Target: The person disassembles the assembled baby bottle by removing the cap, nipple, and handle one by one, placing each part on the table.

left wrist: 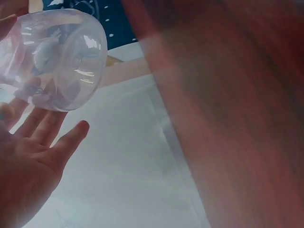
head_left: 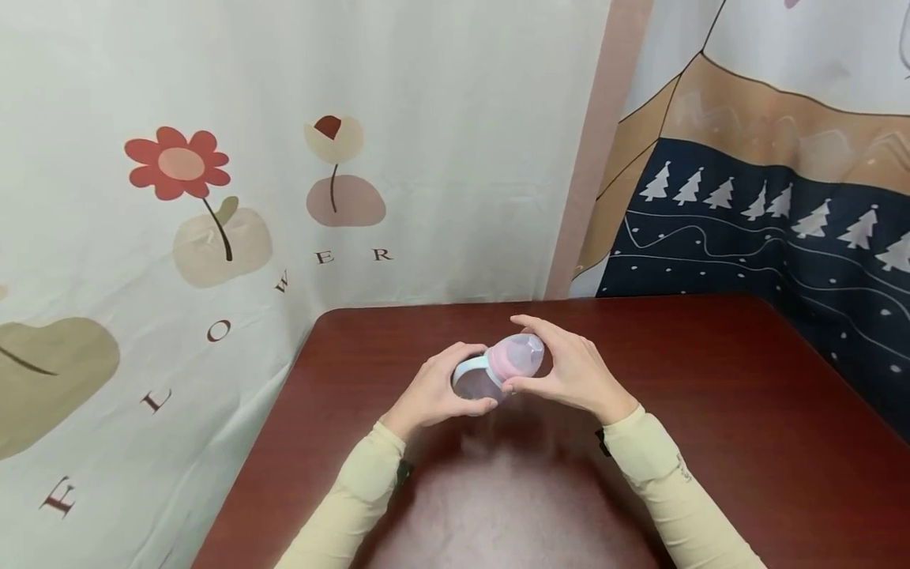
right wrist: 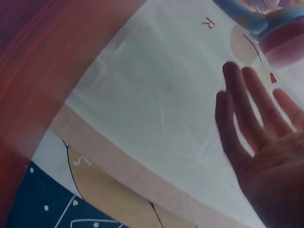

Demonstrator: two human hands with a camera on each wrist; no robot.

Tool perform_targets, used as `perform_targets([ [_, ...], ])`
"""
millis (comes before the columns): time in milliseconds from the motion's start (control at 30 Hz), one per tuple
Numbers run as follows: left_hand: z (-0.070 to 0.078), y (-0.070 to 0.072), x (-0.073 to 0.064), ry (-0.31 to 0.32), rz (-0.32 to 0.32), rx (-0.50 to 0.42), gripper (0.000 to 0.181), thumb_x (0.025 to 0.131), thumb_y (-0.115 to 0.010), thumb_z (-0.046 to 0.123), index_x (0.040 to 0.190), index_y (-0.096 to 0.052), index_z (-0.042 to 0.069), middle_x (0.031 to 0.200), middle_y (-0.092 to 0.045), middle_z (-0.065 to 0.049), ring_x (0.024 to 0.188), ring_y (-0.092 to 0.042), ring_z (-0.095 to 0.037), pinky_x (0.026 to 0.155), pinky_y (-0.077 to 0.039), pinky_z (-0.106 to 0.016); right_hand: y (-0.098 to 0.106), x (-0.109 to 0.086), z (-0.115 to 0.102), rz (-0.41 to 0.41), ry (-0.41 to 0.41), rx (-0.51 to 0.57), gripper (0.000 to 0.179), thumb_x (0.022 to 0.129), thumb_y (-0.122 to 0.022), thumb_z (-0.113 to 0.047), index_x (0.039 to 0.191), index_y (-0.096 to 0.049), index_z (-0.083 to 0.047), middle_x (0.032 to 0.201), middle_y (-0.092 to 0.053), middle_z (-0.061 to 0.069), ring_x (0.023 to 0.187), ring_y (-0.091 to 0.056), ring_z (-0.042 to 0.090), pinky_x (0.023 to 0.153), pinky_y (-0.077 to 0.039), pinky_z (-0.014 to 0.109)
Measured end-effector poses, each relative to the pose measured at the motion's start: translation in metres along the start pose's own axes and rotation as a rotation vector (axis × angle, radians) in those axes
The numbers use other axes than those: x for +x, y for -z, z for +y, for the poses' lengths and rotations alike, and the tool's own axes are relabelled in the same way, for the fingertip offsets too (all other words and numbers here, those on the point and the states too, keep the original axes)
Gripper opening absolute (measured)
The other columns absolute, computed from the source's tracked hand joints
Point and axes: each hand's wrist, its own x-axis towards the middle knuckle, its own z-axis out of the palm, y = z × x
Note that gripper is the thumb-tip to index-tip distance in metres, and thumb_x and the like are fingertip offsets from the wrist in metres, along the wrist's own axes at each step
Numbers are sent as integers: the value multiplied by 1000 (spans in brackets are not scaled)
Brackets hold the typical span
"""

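A baby bottle point(head_left: 517, 359) with a clear body, pink collar, pale blue handle and see-through domed cap is held tilted above the table, cap toward the upper right. My left hand point(head_left: 435, 389) grips its lower body near the handle; in the left wrist view, the fingers lie behind the clear base point(left wrist: 78, 61) and the little finger sticks out free. My right hand point(head_left: 574, 370) stands around the cap end, thumb by the pink collar. In the right wrist view its fingers point(right wrist: 256, 104) are fairly straight and apart from the collar point(right wrist: 285, 45); whether the thumb touches is unclear.
Below the hands lies a dark red-brown table point(head_left: 711, 411) with a glossy reflection in front. A pale curtain point(head_left: 455, 118) printed with flowers and letters hangs behind and to the left. A navy and tan patterned cloth point(head_left: 768, 261) hangs at the right.
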Motion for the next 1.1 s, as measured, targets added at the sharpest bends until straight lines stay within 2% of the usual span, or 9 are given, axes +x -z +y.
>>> perform_targets([
  [167,2,2,2,-20,30,-26,73,72,-96,36,137,-65,25,114,-64,14,98,-61,-8,80,-56,-28,10,0,0,-66,31,103,85,76,-96,-46,149,-58,-25,142,-65,-3,119,-65,13,96,-59,41],
  [300,3,3,3,-33,27,-76,71,74,-95,33,138,-65,26,118,-61,13,104,-60,-9,85,-56,-29,14,1,-2,-76,88,149,73,81,-95,-39,144,-61,-23,134,-68,-7,111,-65,10,89,-59,33],
  [500,4,3,4,-14,31,-141,71,78,-95,30,142,-63,25,125,-56,7,111,-60,-12,92,-55,-33,14,2,-1,-51,115,189,67,82,-95,-27,139,-63,-14,129,-70,-1,101,-67,12,77,-62,32],
  [633,3,3,2,27,34,-182,71,82,-93,31,145,-61,30,132,-61,8,113,-60,-14,92,-54,-35,12,2,-3,-27,123,175,68,82,-95,-26,140,-63,-12,129,-71,1,102,-67,13,79,-62,32],
  [800,5,2,1,65,60,-198,71,85,-91,34,148,-59,31,134,-67,5,110,-62,-17,87,-56,-36,13,3,-4,50,133,129,69,80,-96,-25,138,-64,-8,129,-71,5,104,-69,17,84,-61,35],
  [900,6,3,1,61,76,-193,71,85,-91,35,148,-59,32,134,-67,5,109,-62,-18,86,-56,-37,14,4,-4,53,136,121,69,81,-96,-25,139,-64,-7,129,-71,6,106,-69,18,85,-61,36],
  [1000,5,3,2,48,71,-188,72,84,-92,35,148,-59,35,134,-67,8,110,-62,-16,87,-55,-36,19,4,-3,14,123,147,72,80,-96,-25,142,-62,-10,132,-70,4,108,-67,16,87,-60,33],
  [1100,5,3,3,28,73,-207,73,82,-94,31,147,-59,32,135,-67,8,112,-63,-16,91,-55,-36,28,3,1,48,78,169,76,77,-98,-25,142,-60,-14,129,-71,2,107,-68,15,89,-58,28],
])
